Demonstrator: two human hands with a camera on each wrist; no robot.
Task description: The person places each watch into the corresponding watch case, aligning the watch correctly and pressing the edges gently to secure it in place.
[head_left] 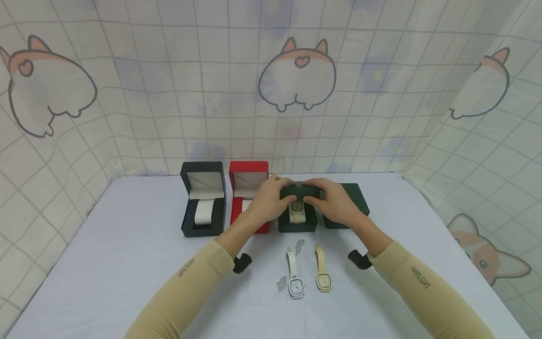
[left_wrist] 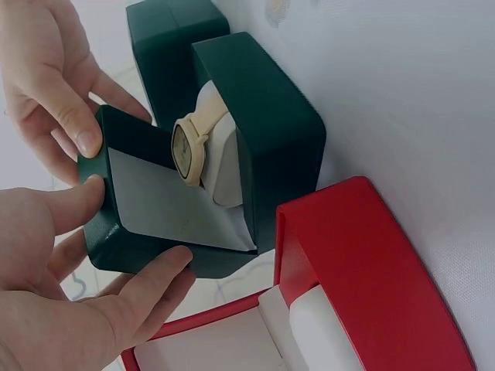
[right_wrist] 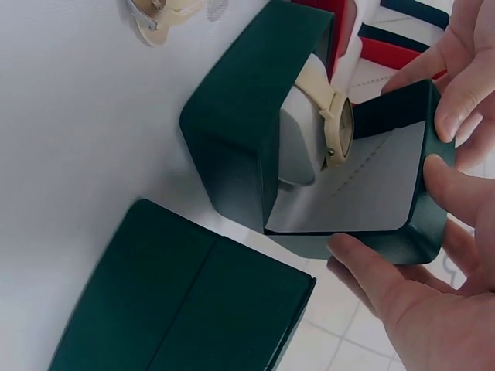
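Note:
A green watch box [head_left: 298, 228] stands with its lid [head_left: 299, 190] partly raised. My left hand [head_left: 269, 199] grips the lid's left side, thumb at the front edge and fingers behind. On the lid's right side my right hand [head_left: 331, 201] grips it the same way. Inside, a cream-strapped watch [left_wrist: 188, 150] with a dark dial is wrapped round a white cushion [right_wrist: 300, 137]. The lid's pale lining [right_wrist: 363, 182] shows in both wrist views.
Left of it stand an open red box [head_left: 249, 167] and an open black box [head_left: 203, 168], each with a white cushion. A closed green box [head_left: 355, 197] is at right. In front lie a white watch [head_left: 296, 286] and a yellow watch [head_left: 323, 280].

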